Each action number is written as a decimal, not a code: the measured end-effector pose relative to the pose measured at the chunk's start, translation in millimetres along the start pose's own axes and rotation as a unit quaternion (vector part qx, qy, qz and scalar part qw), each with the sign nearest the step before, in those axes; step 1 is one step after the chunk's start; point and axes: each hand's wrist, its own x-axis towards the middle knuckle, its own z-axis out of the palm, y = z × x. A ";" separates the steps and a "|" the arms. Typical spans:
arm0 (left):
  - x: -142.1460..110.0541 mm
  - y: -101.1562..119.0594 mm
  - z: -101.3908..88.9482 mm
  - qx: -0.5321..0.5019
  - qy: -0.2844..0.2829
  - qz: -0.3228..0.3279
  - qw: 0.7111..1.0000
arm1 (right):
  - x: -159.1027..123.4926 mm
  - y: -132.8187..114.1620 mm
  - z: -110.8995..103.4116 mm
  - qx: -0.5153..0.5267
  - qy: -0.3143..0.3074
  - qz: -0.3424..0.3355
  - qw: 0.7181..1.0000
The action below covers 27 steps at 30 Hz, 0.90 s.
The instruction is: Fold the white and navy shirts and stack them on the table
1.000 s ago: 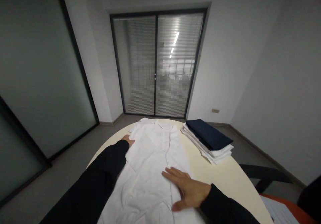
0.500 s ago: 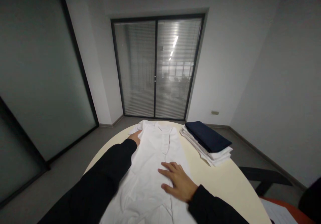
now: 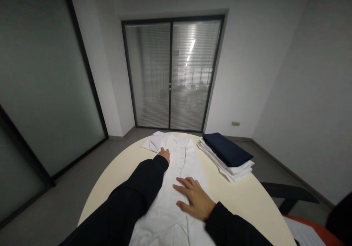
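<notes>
1. Grip, R: via the head cam I read the R hand (image 3: 195, 198) as palm-down on the white garment (image 3: 167, 209), fingers and thumb spread. Posn: over the near-mid part of the round table (image 3: 233, 202).

2. Grip, L: I have the L hand (image 3: 164, 155) reached out to the table's far part, at the L side of the garment's upper front, just below its L short sleeve (image 3: 151, 143). Fingertips partly hidden from my view; cannot tell if they pinch cloth or only press on it.

3. Workpiece: garment lies lengthwise on the table, collar end at the far edge, lower end twd the near edge. Upper part approx. flat; lower part w/ creases. L short sleeve fans out twd the table's far-L edge. Front placket runs down from the collar, R of the L hand.

4. Adjacent: on the table's far-R part, near the garment but apart from it, a folded navy cloth (image 3: 228, 149) tops a stack of folded white cloths (image 3: 239, 170).

5. Periphery: R of the table, printed paper (image 3: 301, 231) on an orange surface (image 3: 326, 235), partly cut off. Beyond the table's far edge, dk-framed glass doors (image 3: 154, 77) w/ blinds.
</notes>
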 end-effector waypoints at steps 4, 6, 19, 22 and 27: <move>-11.0 6.4 1.2 0.050 -0.034 -0.003 0.998 | 0.0 -0.1 -1.0 0.003 0.001 0.000 1.000; -17.8 2.5 -4.5 0.072 -0.053 0.008 0.996 | 0.3 0.8 0.0 0.004 0.001 -0.001 1.000; -60.1 -47.2 -30.6 0.104 -0.171 0.110 0.973 | 0.2 -1.2 4.3 0.005 0.000 0.009 1.000; -67.5 -38.4 -28.3 0.060 -0.137 0.117 0.982 | -0.7 -1.8 5.5 0.005 0.001 0.015 1.000; -93.0 -34.3 -19.6 -0.022 -0.234 0.088 0.968 | -0.8 -1.3 5.6 0.006 0.003 0.011 1.000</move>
